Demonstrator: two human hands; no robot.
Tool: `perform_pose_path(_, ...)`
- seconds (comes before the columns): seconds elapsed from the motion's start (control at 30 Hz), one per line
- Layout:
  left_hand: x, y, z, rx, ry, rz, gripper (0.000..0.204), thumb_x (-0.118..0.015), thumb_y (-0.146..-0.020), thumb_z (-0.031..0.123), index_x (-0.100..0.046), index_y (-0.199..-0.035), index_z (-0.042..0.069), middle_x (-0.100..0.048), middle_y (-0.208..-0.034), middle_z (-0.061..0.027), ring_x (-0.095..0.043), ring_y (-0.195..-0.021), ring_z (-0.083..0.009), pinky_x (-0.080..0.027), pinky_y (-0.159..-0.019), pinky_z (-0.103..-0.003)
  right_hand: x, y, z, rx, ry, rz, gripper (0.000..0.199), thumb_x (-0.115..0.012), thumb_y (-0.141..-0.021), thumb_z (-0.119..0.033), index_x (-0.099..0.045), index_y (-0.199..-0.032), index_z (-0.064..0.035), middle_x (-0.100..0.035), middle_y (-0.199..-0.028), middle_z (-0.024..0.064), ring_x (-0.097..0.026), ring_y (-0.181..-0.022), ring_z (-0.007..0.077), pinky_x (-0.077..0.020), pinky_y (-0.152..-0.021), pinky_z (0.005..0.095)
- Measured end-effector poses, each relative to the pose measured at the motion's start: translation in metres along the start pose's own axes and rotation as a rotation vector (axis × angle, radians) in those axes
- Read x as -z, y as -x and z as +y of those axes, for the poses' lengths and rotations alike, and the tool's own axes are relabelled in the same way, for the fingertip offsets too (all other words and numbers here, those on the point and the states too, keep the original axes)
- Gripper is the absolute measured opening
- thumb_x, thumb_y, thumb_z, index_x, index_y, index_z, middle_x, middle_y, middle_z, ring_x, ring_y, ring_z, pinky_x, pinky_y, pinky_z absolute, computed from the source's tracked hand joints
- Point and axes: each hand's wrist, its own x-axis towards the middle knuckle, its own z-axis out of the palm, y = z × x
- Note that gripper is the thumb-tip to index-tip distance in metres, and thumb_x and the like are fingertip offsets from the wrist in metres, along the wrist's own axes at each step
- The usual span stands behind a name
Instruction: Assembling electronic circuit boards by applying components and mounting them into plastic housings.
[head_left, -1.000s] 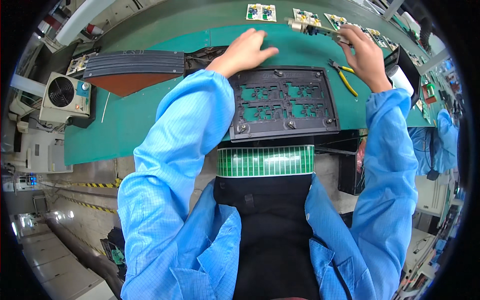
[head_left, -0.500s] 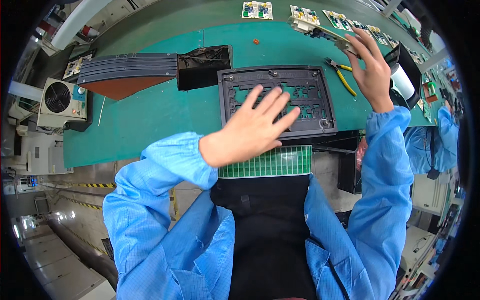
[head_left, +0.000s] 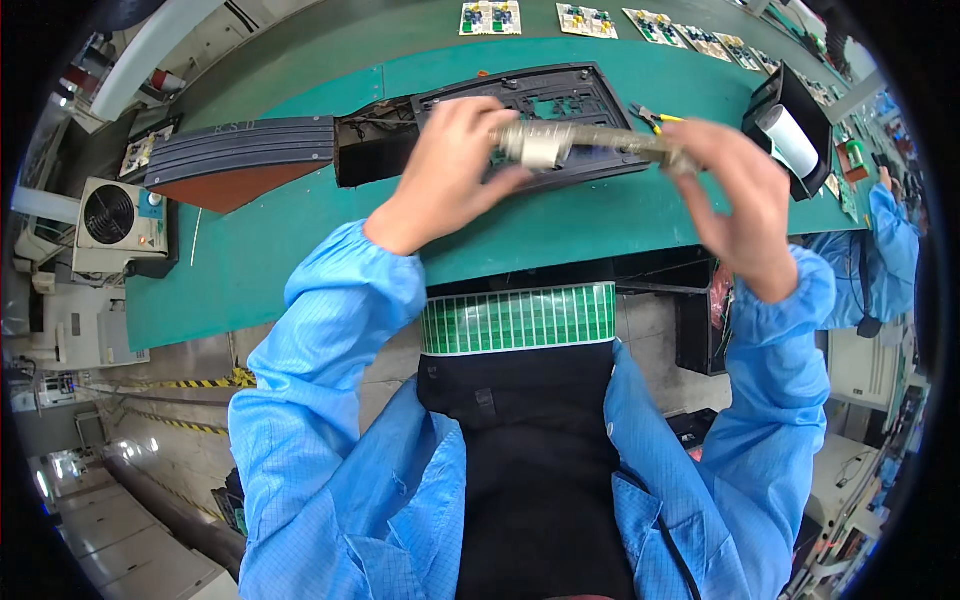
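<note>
A circuit board (head_left: 600, 138), blurred by motion and seen nearly edge-on, is held up between my two hands. My left hand (head_left: 450, 165) grips its left end, thumb stretched out below the board. The fingers of my right hand (head_left: 735, 190) pinch its right end. Behind and below the board, a black frame-like fixture (head_left: 590, 95) with cut-outs rests tilted on the green bench, its near part covered by the board and my left hand. Yellow-handled cutters (head_left: 650, 118) lie just beyond my right hand, partly hidden.
A black-topped box (head_left: 245, 150) and an open black bin (head_left: 375, 155) stand left of the fixture. A black holder with a white roll (head_left: 790, 140) is at right. Several boards (head_left: 588, 20) line the far side. A fan unit (head_left: 115, 215) stands far left. A green-gridded sheet (head_left: 520, 318) hangs below the bench edge.
The board has come down and left in my right hand, and my left hand has lifted off the fixture to take its other end. The fixture has moved away and turned.
</note>
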Motion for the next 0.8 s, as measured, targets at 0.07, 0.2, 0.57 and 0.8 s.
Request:
perform_pose_path(0.07, 0.014, 0.018, -0.004, 0.320, 0.365, 0.054, 0.035, -0.069, -0.096, 0.021, -0.063, -0.123, 0.000, -0.065, -0.111, -0.0121, -0.059, -0.102, -0.0240, -0.050, -0.089, -0.035, -0.010, 0.014, -0.011, 0.176, 0.067, -0.001, 0.037, -0.078, -0.076, 0.001, -0.072, -0.112, -0.0004, -0.073, -0.107, 0.0165, -0.073, -0.099, 0.0326, -0.0592, -0.087, 0.0406)
perform_pose_path(0.2, 0.044, 0.057, 0.023, 0.544, 0.771, 0.003, 0.036, -0.059, -0.103, 0.025, -0.063, -0.126, -0.002, -0.069, -0.100, -0.0069, -0.058, -0.083, -0.0149, -0.050, -0.073, -0.029, -0.029, 0.053, -0.035, 0.222, 0.117, -0.013, 0.033, -0.075, -0.073, 0.001, -0.075, -0.105, -0.0011, -0.075, -0.103, 0.0155, -0.075, -0.102, 0.0331, -0.0600, -0.091, 0.0462)
perform_pose_path(0.57, 0.016, 0.086, 0.060, 0.319, 0.297, -0.129, 0.114, -0.092, -0.065, 0.055, -0.041, -0.151, -0.002, -0.046, -0.141, -0.0233, -0.054, -0.126, -0.0434, -0.048, -0.105, -0.050, -0.078, 0.096, -0.037, 0.103, 0.043, 0.050, 0.038, -0.079, -0.069, 0.002, -0.076, -0.107, -0.0043, -0.070, -0.119, 0.0198, -0.070, -0.106, 0.0375, -0.0601, -0.087, 0.0470)
perform_pose_path(0.8, 0.003, 0.091, 0.056, 0.249, 0.196, -0.035, 0.110, -0.093, -0.061, 0.052, -0.047, -0.146, -0.001, -0.049, -0.137, -0.0225, -0.057, -0.122, -0.0420, -0.050, -0.101, -0.049, -0.054, 0.090, -0.029, 0.064, -0.022, -0.263, 0.048, -0.084, -0.072, -0.015, -0.072, -0.118, -0.0063, -0.062, -0.132, 0.0187, -0.060, -0.123, 0.0393, -0.0458, -0.105, 0.0585)
